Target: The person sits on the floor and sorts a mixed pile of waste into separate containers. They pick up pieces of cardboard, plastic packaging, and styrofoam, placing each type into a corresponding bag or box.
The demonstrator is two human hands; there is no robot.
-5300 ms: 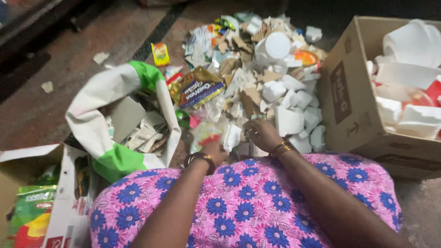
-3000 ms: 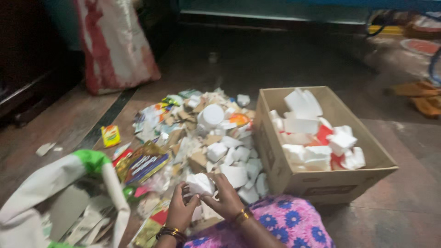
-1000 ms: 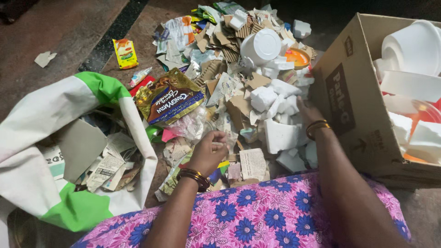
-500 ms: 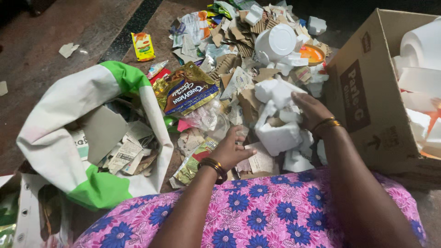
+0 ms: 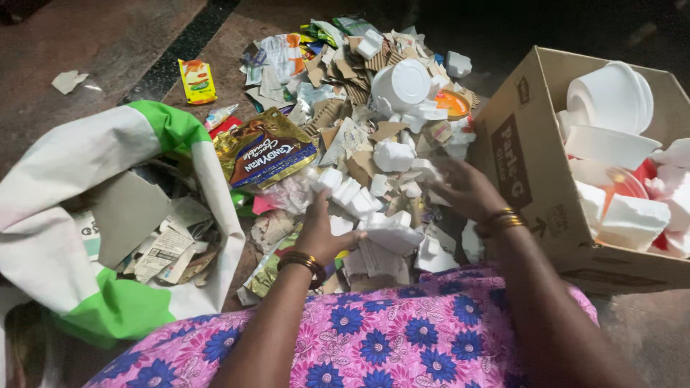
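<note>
Both hands were seen over the scrap pile (image 5: 374, 129) on the floor, in the white foam bits.

Left hand (image 5: 320, 230) — fingers curled up around small foam chunks (image 5: 345, 192), gripping them from below; a bangle was on the wrist. Right hand (image 5: 467, 190) — spread flat across foam pieces beside the carton (image 5: 528, 158), fingers apart; whether anything was actually pinched under it could not be told. A larger foam slab (image 5: 392, 233) lay between the two hands, touching the loose paper under it.

Handling, as judged: the foam was taken to be very light, stiff but brittle — likely to snap or crumble if squeezed hard, and easily scattered. Small chunks would best be scooped in a cupped palm; the slab would best be gripped across its short edges, not at a thin corner.

Around: carton at right was already loaded with foam bowls (image 5: 611, 93) and blocks. A white-and-green sack (image 5: 86, 172) at left held card and paper. A gold wrapper (image 5: 266, 151) and a white tub (image 5: 401, 85) were lying in the pile.
</note>
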